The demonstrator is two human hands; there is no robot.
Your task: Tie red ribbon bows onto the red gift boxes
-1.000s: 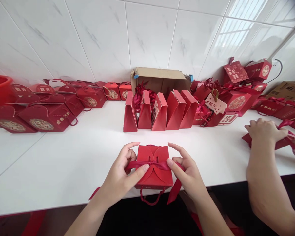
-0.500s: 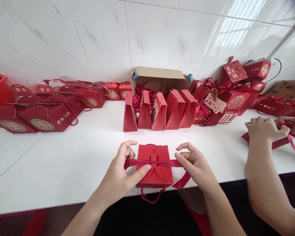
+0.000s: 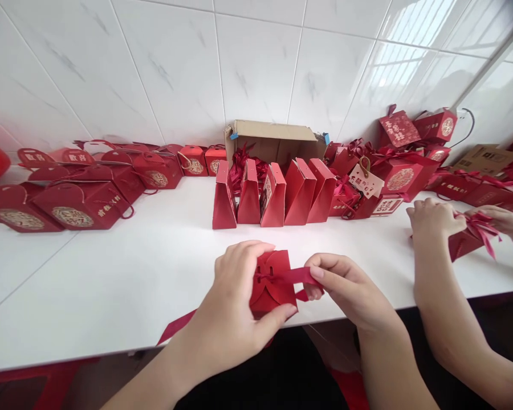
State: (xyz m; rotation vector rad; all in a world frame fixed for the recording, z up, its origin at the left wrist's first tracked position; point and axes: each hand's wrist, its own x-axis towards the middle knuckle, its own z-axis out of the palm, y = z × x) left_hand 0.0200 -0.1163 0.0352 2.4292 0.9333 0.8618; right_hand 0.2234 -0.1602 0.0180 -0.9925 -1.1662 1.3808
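Observation:
A small red gift box (image 3: 283, 293) stands at the table's front edge, with a knotted ribbon across its slotted top flaps. My left hand (image 3: 243, 302) is closed around the box, fingers over its far left corner and thumb along the near side. It hides the box's left part. Between thumb and fingers, my right hand (image 3: 337, 287) pinches the dark red ribbon (image 3: 297, 276), drawn out to the right of the knot. The other ribbon tail (image 3: 177, 327) lies left of my left wrist, over the table's edge.
Several upright red boxes (image 3: 297, 196) line up before a cardboard box (image 3: 277, 131) of ribbons. Finished-looking red boxes (image 3: 79, 205) stand at left, more (image 3: 404, 173) at right. A co-worker's hands (image 3: 436, 219) handle a beribboned box on the right. White table (image 3: 111, 285).
My left hand has let go of the left ribbon end and moved right onto the box. My right hand still holds its ribbon end. The co-worker's ribbon now forms loops.

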